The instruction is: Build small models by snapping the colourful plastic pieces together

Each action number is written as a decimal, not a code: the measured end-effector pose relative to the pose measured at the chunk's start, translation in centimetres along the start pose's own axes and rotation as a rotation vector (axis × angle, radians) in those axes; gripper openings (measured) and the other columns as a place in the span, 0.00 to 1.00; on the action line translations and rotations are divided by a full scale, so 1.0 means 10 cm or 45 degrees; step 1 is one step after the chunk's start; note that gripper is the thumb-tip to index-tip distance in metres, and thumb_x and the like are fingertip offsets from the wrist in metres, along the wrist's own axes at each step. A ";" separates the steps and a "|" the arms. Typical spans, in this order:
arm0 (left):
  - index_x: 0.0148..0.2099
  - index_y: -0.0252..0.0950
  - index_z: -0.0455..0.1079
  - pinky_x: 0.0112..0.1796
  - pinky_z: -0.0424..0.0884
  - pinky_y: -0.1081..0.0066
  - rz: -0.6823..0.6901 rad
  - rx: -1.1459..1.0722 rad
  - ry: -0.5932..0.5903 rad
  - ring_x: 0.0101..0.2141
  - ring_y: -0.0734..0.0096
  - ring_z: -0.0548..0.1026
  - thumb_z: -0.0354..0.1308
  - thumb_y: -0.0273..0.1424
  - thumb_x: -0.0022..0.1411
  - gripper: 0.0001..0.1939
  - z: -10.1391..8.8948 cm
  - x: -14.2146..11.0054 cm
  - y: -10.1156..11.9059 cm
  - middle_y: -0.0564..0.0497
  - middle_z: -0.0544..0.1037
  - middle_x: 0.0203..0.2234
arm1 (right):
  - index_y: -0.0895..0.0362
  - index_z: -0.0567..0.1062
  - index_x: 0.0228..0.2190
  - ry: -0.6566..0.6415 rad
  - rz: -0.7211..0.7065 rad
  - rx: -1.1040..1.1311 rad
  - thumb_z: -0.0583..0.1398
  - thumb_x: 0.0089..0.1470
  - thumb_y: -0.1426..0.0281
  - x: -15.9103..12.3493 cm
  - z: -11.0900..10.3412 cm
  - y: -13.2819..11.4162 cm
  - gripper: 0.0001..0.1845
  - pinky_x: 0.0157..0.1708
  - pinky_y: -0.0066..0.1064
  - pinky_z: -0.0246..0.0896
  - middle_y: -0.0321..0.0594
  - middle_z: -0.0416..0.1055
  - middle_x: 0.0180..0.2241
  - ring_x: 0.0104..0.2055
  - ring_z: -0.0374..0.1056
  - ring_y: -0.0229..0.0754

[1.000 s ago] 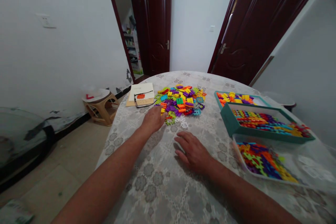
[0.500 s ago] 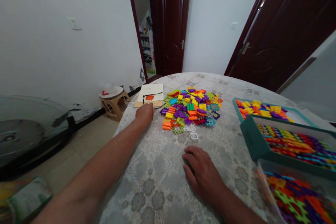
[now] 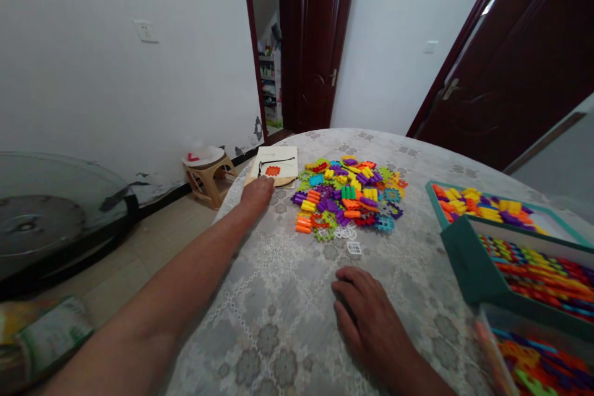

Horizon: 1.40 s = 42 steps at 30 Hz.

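- Left hand (image 3: 258,195): at the papers' (image 3: 287,153) near edge; state of fingers indiscernible.
- Right hand (image 3: 369,318): at worktop (image 3: 306,284), fingers bent, slightly spread.
- Coloured pieces (image 3: 350,193): heaped beyond right hand.

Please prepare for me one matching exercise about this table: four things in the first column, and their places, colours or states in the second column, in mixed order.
Things
1. Left hand
2. Right hand
3. Window-shaped piece
4. Dark green box

Place, colour or state
A. Holds many colourful plastic pieces
B. Thumb apart from the fingers, nearer the camera than the pile of toy pieces
C. White
D. At the near edge of the booklet

Right pairs: 1-D, 2-B, 3-C, 4-A
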<state>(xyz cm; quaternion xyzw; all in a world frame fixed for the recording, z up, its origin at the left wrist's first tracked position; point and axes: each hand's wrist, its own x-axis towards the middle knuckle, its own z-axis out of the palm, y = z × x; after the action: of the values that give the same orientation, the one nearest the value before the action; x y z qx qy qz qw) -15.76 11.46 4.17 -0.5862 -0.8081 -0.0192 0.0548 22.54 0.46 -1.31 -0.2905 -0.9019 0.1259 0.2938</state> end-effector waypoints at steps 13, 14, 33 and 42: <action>0.44 0.40 0.76 0.45 0.69 0.69 0.610 -0.232 -0.246 0.43 0.62 0.76 0.51 0.37 0.72 0.13 -0.64 -0.32 0.09 0.45 0.79 0.42 | 0.51 0.75 0.51 -0.008 0.001 -0.015 0.59 0.60 0.75 0.00 0.00 0.02 0.18 0.58 0.55 0.69 0.50 0.72 0.56 0.59 0.69 0.56; 0.45 0.39 0.75 0.44 0.68 0.68 0.699 -0.310 -0.218 0.42 0.62 0.76 0.50 0.37 0.73 0.14 -0.69 -0.42 0.11 0.45 0.79 0.42 | 0.51 0.75 0.51 0.000 0.002 -0.016 0.59 0.60 0.75 0.00 0.00 0.01 0.18 0.58 0.55 0.69 0.50 0.72 0.56 0.59 0.69 0.57; 0.45 0.33 0.74 0.47 0.70 0.62 0.338 0.079 0.157 0.47 0.55 0.75 0.51 0.32 0.74 0.11 -0.43 -0.04 -0.27 0.39 0.76 0.44 | 0.52 0.75 0.51 -0.025 -0.019 -0.072 0.59 0.62 0.74 -0.03 0.04 0.05 0.16 0.60 0.51 0.68 0.48 0.71 0.56 0.60 0.68 0.53; 0.49 0.31 0.75 0.49 0.72 0.62 0.200 0.062 0.081 0.49 0.55 0.76 0.49 0.22 0.69 0.14 -0.06 0.44 -0.26 0.35 0.77 0.47 | 0.52 0.75 0.51 0.010 -0.034 -0.083 0.59 0.62 0.74 -0.02 0.05 0.05 0.17 0.58 0.50 0.69 0.49 0.72 0.56 0.60 0.68 0.53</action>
<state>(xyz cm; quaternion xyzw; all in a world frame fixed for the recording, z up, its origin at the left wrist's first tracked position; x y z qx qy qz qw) -19.52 14.80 5.37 -0.6453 -0.7578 -0.0139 0.0959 22.63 0.73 -1.99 -0.2882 -0.9083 0.0913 0.2893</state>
